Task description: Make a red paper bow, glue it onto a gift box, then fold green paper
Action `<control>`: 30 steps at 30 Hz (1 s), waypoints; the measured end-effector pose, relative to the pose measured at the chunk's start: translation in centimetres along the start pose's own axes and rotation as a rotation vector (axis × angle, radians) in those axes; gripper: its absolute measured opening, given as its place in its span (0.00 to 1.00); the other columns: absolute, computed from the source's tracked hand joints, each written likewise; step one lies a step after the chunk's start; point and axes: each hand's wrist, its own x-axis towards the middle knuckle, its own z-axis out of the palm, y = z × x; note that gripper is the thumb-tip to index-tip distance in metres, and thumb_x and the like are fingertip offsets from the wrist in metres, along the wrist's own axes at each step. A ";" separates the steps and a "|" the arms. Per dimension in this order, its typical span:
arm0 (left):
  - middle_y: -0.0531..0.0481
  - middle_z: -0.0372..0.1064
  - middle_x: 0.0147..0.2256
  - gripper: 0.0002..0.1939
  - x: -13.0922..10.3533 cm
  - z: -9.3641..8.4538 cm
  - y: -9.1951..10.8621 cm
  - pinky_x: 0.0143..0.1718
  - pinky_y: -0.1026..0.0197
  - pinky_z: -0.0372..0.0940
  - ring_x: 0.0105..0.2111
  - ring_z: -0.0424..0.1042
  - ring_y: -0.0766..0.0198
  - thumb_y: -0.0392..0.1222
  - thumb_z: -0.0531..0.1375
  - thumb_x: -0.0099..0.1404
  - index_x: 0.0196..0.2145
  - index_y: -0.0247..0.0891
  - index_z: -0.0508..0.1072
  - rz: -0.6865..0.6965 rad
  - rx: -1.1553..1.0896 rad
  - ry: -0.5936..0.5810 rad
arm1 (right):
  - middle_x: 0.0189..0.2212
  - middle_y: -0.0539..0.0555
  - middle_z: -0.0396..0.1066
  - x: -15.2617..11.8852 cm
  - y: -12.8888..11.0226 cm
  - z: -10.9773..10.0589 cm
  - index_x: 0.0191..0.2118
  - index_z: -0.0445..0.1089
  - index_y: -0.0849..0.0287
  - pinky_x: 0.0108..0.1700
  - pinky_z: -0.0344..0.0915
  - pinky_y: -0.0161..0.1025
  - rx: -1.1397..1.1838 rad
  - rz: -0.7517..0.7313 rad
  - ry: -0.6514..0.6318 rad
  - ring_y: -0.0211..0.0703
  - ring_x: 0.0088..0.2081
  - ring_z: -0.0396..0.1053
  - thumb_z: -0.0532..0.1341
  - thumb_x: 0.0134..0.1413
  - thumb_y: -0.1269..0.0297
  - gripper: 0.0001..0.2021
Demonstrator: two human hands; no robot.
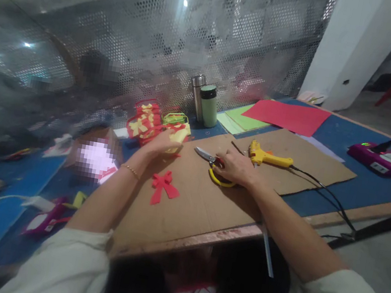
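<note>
My left hand (pixel 164 143) is at a small yellow and red paper piece (pixel 179 134) at the cardboard's back left edge, its fingers closed round it. Over the middle of the cardboard (pixel 183 215), my right hand (pixel 234 166) has its fingers curled at the handles of the yellow-handled scissors (pixel 220 179), whose blades point left. A red bow (pixel 164 187) lies flat on the cardboard, nearer to me than my left hand. Beyond my right hand rests a yellow glue gun (pixel 269 157) with a black cord.
Red and yellow decorations (pixel 145 123) stand at the back left beside a green bottle (pixel 208 106) and a steel flask (pixel 197 95). Red paper (pixel 287 116) and green sheets (pixel 246 118) lie behind. A purple power strip (pixel 382 158) is at right; an open box (pixel 97 154) stands left.
</note>
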 end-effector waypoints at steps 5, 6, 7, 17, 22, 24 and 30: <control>0.37 0.75 0.52 0.33 -5.0 -2.5 0.1 0.43 0.56 0.70 0.44 0.76 0.55 0.48 0.61 0.60 0.62 0.35 0.68 0.095 -0.462 -0.044 | 0.50 0.65 0.73 0.0 0.3 0.3 0.54 0.74 0.59 0.42 0.64 0.40 0.020 -0.013 0.039 0.56 0.50 0.74 0.60 0.65 0.50 0.21; 0.37 0.74 0.53 0.34 -6.3 -2.7 0.0 0.44 0.55 0.71 0.45 0.76 0.54 0.48 0.63 0.57 0.61 0.35 0.69 0.111 -0.648 -0.076 | 0.51 0.65 0.72 0.1 0.4 0.4 0.55 0.74 0.59 0.43 0.65 0.41 0.020 -0.016 0.050 0.56 0.50 0.73 0.60 0.65 0.49 0.22; 0.37 0.74 0.54 0.35 -7.5 -2.9 0.0 0.46 0.54 0.71 0.46 0.77 0.53 0.48 0.66 0.56 0.60 0.36 0.70 0.122 -0.800 -0.100 | 0.51 0.65 0.72 0.1 0.5 0.5 0.55 0.74 0.59 0.44 0.65 0.41 0.021 -0.023 0.068 0.56 0.50 0.73 0.60 0.65 0.49 0.22; 0.44 0.79 0.51 0.33 -14.2 -1.5 0.2 0.65 0.42 0.61 0.60 0.70 0.43 0.45 0.76 0.47 0.52 0.43 0.78 0.215 -1.208 -0.128 | 0.34 0.56 0.78 -0.6 -2.1 -2.0 0.40 0.80 0.60 0.39 0.65 0.39 0.628 -0.360 0.111 0.45 0.36 0.73 0.59 0.65 0.50 0.19; 0.48 0.78 0.52 0.34 -13.9 -0.4 -0.4 0.66 0.44 0.61 0.63 0.67 0.46 0.40 0.73 0.48 0.55 0.47 0.75 0.209 -1.215 -0.033 | 0.32 0.55 0.77 -0.7 -4.7 -2.2 0.39 0.78 0.61 0.32 0.66 0.34 1.142 -0.337 -0.135 0.39 0.32 0.73 0.63 0.57 0.39 0.26; 0.48 0.79 0.51 0.34 -13.6 0.1 -1.1 0.65 0.43 0.62 0.61 0.69 0.46 0.40 0.73 0.48 0.55 0.47 0.75 0.164 -1.202 0.015 | 0.31 0.54 0.76 -0.4 -5.2 -2.0 0.37 0.76 0.60 0.30 0.66 0.33 1.207 -0.324 -0.145 0.37 0.31 0.72 0.65 0.54 0.38 0.26; 0.47 0.80 0.49 0.32 -13.3 1.0 -2.3 0.63 0.39 0.64 0.58 0.72 0.43 0.41 0.73 0.47 0.52 0.47 0.77 0.076 -1.223 -0.003 | 0.29 0.52 0.74 0.1 -6.1 -2.2 0.33 0.74 0.60 0.28 0.65 0.32 1.229 -0.285 -0.284 0.35 0.29 0.71 0.68 0.53 0.42 0.22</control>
